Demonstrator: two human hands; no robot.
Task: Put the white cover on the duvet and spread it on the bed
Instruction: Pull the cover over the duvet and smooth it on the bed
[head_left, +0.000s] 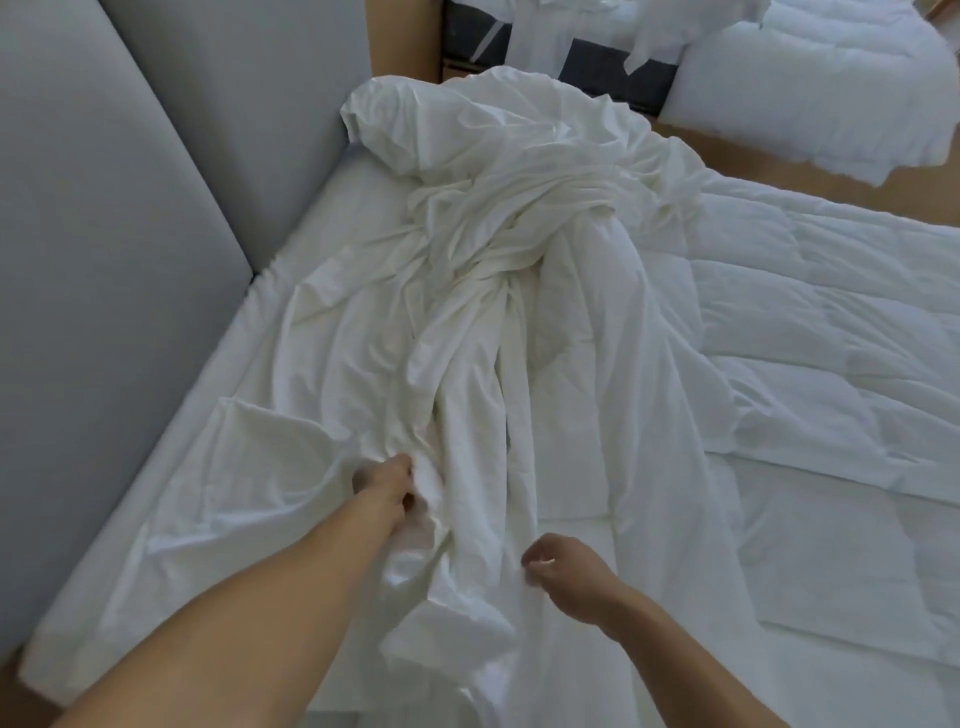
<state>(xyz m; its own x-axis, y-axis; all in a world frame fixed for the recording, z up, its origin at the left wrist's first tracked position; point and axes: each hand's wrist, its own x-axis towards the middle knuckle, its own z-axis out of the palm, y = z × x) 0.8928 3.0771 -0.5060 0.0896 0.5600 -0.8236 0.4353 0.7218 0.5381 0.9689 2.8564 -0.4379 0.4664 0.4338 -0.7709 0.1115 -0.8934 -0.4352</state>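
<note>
Gripping bunched folds of the white cover, the left hand is closing on cloth w/ fingers buried; the right hand is pinching its edge just beside. The duvet is lying beyond the right hand, mostly uncovered. Best find the cover's opening & corners before pulling, imo.

Bed with white fitted sheet, pushed against grey padded headboard on left. White cover lies rumpled and bunched along bed's middle, running from far end toward near edge. Quilted duvet lies flat on right part of bed, its left edge under cover's folds. Wooden floor beyond bed carries second heap of white bedding.
</note>
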